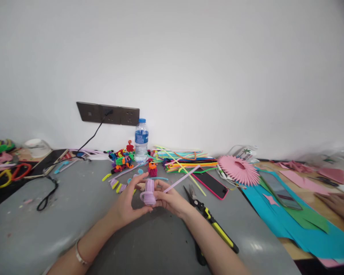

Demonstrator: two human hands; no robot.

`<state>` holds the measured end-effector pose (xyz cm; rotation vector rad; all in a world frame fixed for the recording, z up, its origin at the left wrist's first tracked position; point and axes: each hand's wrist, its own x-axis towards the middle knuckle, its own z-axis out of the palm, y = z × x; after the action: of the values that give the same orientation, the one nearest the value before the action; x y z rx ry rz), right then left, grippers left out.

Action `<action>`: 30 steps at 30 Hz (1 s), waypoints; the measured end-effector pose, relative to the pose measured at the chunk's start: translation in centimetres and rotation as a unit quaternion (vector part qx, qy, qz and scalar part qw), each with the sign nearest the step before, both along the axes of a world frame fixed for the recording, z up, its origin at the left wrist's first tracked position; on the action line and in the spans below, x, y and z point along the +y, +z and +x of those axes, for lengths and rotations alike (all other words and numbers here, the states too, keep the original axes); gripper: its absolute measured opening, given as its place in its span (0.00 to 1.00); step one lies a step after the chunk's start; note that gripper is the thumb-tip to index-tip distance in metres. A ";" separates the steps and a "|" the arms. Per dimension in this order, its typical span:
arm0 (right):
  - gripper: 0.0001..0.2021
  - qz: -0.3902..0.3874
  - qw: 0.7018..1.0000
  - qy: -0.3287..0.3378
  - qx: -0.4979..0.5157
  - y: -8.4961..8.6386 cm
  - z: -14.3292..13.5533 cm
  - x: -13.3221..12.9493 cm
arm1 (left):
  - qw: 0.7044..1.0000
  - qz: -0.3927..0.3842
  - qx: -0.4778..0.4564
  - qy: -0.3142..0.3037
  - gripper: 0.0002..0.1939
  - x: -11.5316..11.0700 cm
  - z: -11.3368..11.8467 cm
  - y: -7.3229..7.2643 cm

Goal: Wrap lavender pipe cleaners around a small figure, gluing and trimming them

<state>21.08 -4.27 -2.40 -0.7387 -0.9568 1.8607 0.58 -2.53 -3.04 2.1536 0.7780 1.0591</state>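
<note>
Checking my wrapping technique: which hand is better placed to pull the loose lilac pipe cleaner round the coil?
Probably the right hand: the lilac pipe cleaner runs from its fingers, while the left hand steadies the coil.

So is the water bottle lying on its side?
No, the water bottle stands upright against the wall, cap on top, just behind the pile of pipe cleaners.

A single head-worn camera looks forward and slightly down from the person's seat, facing a white wall (189, 57) across the grey table (74, 214). Its wide lens bends the table's edges. The left hand (126, 206) and right hand (172, 200) sit close, low in the centre, forearms running out at the bottom edge. Another person's hand (339, 204) enters at the far right.
</note>
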 end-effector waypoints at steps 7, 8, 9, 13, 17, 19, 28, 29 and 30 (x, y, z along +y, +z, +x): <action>0.24 0.001 1.000 0.010 0.015 0.2 0.1 -0.1 | 1.000 0.015 -0.012 -0.009 0.44 0.2 0.0 -0.4; 0.24 0.001 1.000 0.013 0.015 0.2 0.1 -0.1 | 1.000 0.015 -0.011 -0.006 0.45 0.2 0.0 -0.5; 0.23 0.000 1.000 0.016 0.014 0.2 0.1 -0.1 | 1.000 0.015 -0.009 -0.003 0.45 0.2 -0.1 -0.5; 0.23 0.000 1.000 0.021 0.009 0.3 0.1 -0.3 | 1.000 0.016 0.010 0.007 0.47 0.1 -0.2 -0.5; 0.24 -0.001 1.000 0.021 0.003 0.3 0.0 -0.3 | 0.999 0.019 0.026 0.011 0.47 0.1 -0.2 -0.4; 0.24 -0.002 1.000 0.024 0.004 0.2 0.0 -0.3 | 0.999 0.023 0.031 0.013 0.47 0.1 -0.2 -0.4; 0.24 -0.006 1.000 0.022 0.005 0.1 0.0 -0.2 | 0.999 0.005 0.039 0.017 0.43 0.0 -0.3 -0.7; 0.24 -0.006 1.000 0.021 0.006 0.0 0.0 -0.2 | 0.999 0.005 0.036 0.017 0.43 0.0 -0.3 -0.6; 0.24 -0.007 1.000 0.019 0.007 0.0 0.0 -0.2 | 0.999 0.005 0.032 0.015 0.41 0.0 -0.2 -0.5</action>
<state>21.08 -4.47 -2.38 -0.7182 -0.9559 1.9051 0.34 -2.52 -3.52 2.2000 0.8382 1.0156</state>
